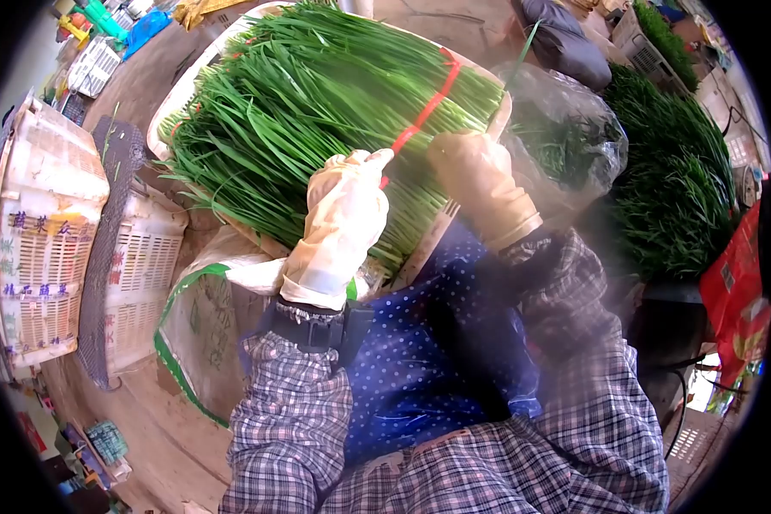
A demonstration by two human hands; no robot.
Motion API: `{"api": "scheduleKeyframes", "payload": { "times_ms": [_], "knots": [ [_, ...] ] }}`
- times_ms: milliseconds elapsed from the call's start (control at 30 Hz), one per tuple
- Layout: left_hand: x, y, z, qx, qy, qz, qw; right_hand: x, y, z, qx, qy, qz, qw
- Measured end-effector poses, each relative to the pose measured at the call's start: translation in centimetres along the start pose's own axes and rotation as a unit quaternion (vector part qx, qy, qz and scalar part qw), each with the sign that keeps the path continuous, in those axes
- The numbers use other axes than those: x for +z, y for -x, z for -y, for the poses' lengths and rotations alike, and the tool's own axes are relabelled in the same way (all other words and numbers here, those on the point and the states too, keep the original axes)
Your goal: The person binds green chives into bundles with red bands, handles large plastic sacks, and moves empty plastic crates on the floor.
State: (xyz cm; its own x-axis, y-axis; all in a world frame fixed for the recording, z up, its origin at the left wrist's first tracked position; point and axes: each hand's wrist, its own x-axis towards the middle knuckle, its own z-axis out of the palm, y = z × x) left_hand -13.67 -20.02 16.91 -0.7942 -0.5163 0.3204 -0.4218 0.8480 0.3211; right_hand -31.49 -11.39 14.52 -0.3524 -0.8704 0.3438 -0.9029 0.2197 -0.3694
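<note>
Greens are filling a crate; the left hand is pinching a red band, the right hand's grip being unclear.

Greens in a crate, baskets left of it, plastic bag right

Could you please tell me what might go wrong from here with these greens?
If the red tie by the left hand is drawn too tight, it might bruise the greens. Leaf tips spilling over the crate rim could bend or snap if knocked. The wrinkled left glove might also catch in the tie.
</note>
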Motion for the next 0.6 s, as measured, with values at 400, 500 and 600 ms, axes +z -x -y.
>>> {"api": "scheduleKeyframes", "payload": {
  "times_ms": [400,500,600],
  "knots": [
    [0.9,-0.5,0.5,-0.015,-0.037,0.044,0.998,1.5,-3.1,0.1,-0.022,0.118,0.109,0.987],
    [0.8,-0.3,0.5,-0.011,-0.032,0.042,0.999,1.2,-3.3,0.8,-0.01,0.139,0.128,0.982],
    [1.1,-0.1,0.8,-0.005,-0.024,0.028,0.999,0.0,-4.9,0.5,0.046,0.088,0.212,0.972]
  ]
}}
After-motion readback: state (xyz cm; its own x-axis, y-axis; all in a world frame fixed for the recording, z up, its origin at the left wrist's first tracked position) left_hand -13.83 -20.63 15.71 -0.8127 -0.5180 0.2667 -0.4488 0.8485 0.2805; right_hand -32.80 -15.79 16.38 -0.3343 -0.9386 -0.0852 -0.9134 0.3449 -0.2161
